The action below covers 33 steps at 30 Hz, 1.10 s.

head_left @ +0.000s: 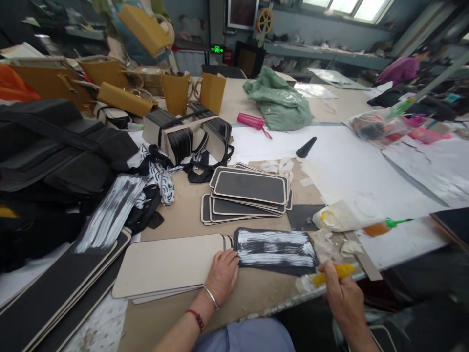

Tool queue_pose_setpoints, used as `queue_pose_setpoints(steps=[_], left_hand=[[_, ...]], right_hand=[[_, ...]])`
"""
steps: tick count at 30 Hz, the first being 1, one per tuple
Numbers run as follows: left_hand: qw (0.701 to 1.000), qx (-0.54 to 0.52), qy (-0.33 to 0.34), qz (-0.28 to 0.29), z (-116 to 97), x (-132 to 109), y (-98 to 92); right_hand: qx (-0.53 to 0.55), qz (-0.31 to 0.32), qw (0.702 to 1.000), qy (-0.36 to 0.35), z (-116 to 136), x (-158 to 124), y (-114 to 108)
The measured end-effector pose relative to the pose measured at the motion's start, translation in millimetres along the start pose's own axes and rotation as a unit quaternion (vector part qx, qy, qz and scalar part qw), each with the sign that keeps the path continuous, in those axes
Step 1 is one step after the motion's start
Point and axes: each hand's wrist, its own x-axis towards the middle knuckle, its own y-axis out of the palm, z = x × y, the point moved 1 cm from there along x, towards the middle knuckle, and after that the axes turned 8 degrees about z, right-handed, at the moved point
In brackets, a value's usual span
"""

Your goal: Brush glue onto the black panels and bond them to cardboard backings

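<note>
A black panel (276, 248) lies before me, its top streaked with white paste. My left hand (223, 275) rests on the right end of a pile of beige panels (172, 261). Its fingers lie loosely bent, the tips touching the left edge of the black panel. At the table's front edge my right hand (344, 293) grips a brush (335, 274) by its yellow handle. White paste covers the bristles, which sit just off the panel's lower right corner. Behind, several dark panels with pale borders (251, 187) form an uneven stack.
Another paste-streaked panel (112, 212) lies on long dark strips (69, 288) at the left. A paste-smeared white container (335, 216) and an orange bottle (379, 227) stand at the right. Farther back are bundled panels (190, 132), a green bag (280, 100) and a person handling a mustard-coloured bag (146, 30).
</note>
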Motion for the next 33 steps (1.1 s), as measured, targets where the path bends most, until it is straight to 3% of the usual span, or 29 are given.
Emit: queue_pose_setpoints(steps=[3, 6, 10, 13, 19, 24, 29, 33], left_hand=[[0.998, 0.0, -0.053, -0.025, -5, 12, 7.0], [0.995, 0.011, -0.096, -0.037, -9, 24, 13.1], [0.994, 0.038, -0.101, -0.032, -10, 28, 18.3], [0.995, 0.054, -0.073, -0.045, -6, 20, 24.8], [0.993, 0.065, -0.045, -0.091, -2, 8, 37.1], [0.992, 0.069, -0.052, -0.097, -6, 8, 36.1], [0.991, 0.073, -0.055, -0.098, -7, 8, 35.4], [0.992, 0.06, -0.045, -0.106, -6, 7, 31.6]], right_hand=[[-0.039, 0.025, 0.997, 0.055, -43, 12, -8], [-0.083, 0.068, 0.992, 0.06, -78, 22, 9], [-0.107, 0.068, 0.991, 0.052, -102, 31, 34], [-0.11, 0.063, 0.99, 0.052, -110, 37, 40], [-0.105, 0.044, 0.994, 0.006, -117, 44, 36], [-0.084, 0.021, 0.996, -0.039, -104, 42, 28], [0.045, 0.055, 0.996, 0.055, -87, 49, 20], [0.121, 0.11, 0.984, 0.069, -79, 56, 17]])
